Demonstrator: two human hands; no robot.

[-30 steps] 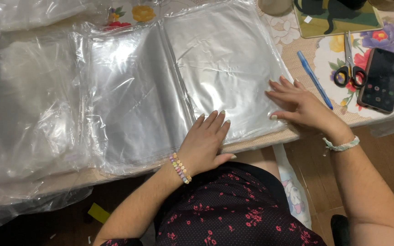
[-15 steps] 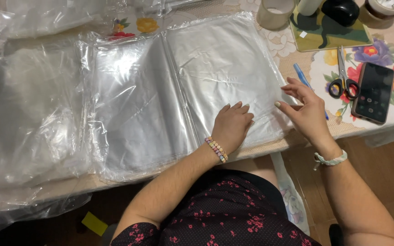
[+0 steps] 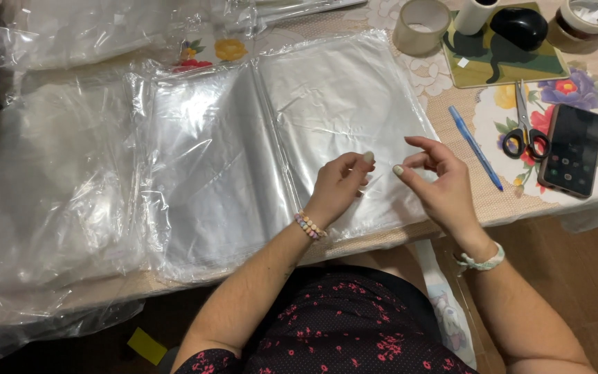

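Two stacks of clear plastic sheets lie side by side on the table, one on the right (image 3: 340, 104) and one on the left (image 3: 209, 173). My left hand (image 3: 337, 183) hovers just above the near part of the right stack, fingers curled and thumb raised. My right hand (image 3: 437, 176) is close beside it, fingers half curled with the index tip pointing toward the left hand. Both hands are lifted off the sheets. Whether a thin clear film is pinched between the fingertips does not show.
Loose crumpled plastic (image 3: 50, 194) covers the table's left side. To the right lie a blue pen (image 3: 475, 147), scissors (image 3: 524, 128) and a dark phone (image 3: 574, 150). At the back right are a tape roll (image 3: 421, 26) and a black mouse (image 3: 520, 28) on a mat (image 3: 500, 66).
Both hands were pressed flat on the right stack; they have since lifted off it, curled their fingers and come together over its near edge.
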